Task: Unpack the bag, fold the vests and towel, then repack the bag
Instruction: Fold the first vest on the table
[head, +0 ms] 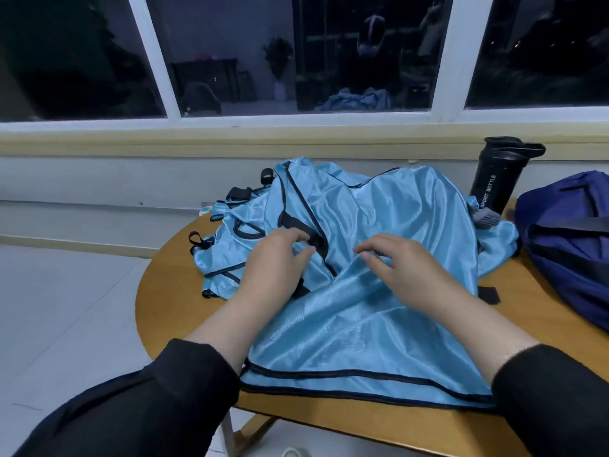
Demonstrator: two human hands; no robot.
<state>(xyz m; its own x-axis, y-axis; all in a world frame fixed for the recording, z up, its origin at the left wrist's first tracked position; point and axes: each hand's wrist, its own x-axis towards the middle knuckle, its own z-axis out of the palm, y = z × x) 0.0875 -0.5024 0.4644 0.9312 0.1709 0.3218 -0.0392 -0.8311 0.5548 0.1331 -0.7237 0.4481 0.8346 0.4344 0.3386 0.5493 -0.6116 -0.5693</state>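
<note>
Left hand (273, 258) and right hand (402, 262) palms down, side by side — fingers loosely curled.

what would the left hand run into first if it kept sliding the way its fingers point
Probably the black trim band on the shiny light blue mesh vest: the left hand has its fingers aimed up and right, with the tips nearly on that band. Depth is hard to judge here.

Both hands (342, 258) on blue vest (356, 311)
</note>
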